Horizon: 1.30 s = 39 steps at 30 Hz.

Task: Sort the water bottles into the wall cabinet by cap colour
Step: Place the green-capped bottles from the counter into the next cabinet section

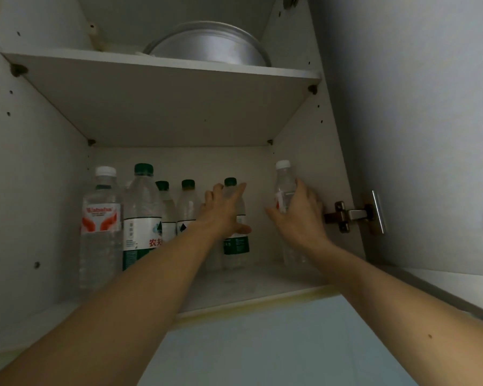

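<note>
Inside the open wall cabinet, on its lower shelf (251, 285), several water bottles stand upright. At the far left is a white-capped bottle (101, 218) with a red label. Beside it stands a tall green-capped bottle (142, 215), with two smaller green-capped bottles (186, 201) behind. My left hand (223, 210) lies with spread fingers around another green-capped bottle (234, 243) in the middle. My right hand (296, 215) grips a white-capped bottle (284, 182) by the right cabinet wall.
An upper shelf (162, 65) carries a metal basin (209, 48). The cabinet door (418, 135) hangs open at the right on a metal hinge (349, 214). A pale wall shows below the cabinet.
</note>
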Motion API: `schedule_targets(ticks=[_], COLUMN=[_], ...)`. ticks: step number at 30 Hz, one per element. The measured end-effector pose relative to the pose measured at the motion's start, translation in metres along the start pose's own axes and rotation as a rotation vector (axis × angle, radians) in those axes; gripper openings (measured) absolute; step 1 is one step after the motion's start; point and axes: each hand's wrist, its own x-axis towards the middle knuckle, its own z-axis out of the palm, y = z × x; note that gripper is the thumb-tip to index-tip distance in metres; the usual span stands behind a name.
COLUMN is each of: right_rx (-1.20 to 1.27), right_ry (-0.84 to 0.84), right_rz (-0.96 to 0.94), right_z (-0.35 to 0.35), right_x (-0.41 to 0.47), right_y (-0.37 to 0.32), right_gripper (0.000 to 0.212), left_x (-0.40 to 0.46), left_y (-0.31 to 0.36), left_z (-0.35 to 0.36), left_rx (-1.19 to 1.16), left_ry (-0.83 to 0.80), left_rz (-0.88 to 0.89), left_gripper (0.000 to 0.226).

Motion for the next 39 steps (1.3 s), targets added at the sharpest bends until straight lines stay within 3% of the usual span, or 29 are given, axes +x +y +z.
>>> schedule_targets(ticks=[6,14,26,39], right_rx=[-0.108,-0.197,-0.067,-0.077], right_ry=[-0.044,-0.187,-0.445,-0.604], right_rz=[0.072,0.151,0.107,0.242], right_z=[0.001,0.005,0.021,0.063], right_x=[0.005,0.019,0.039,0.061], right_y=[0.004,0.007,0.013,-0.013], right_gripper=[0.076,0.059,0.046,0.073], left_x=[0.021,0.029,0.021,0.018], left_y=[-0.013,-0.013,-0.018,-0.039], left_z=[0.025,0.040,0.035,0.023], left_rx=[0.051,0.217,0.273,0.290], left_ry=[-0.083,-0.053,0.054,0.019], left_rz=[-0.016,0.006,0.024,-0.025], left_gripper=[0.116,0.121,0.125,0.130])
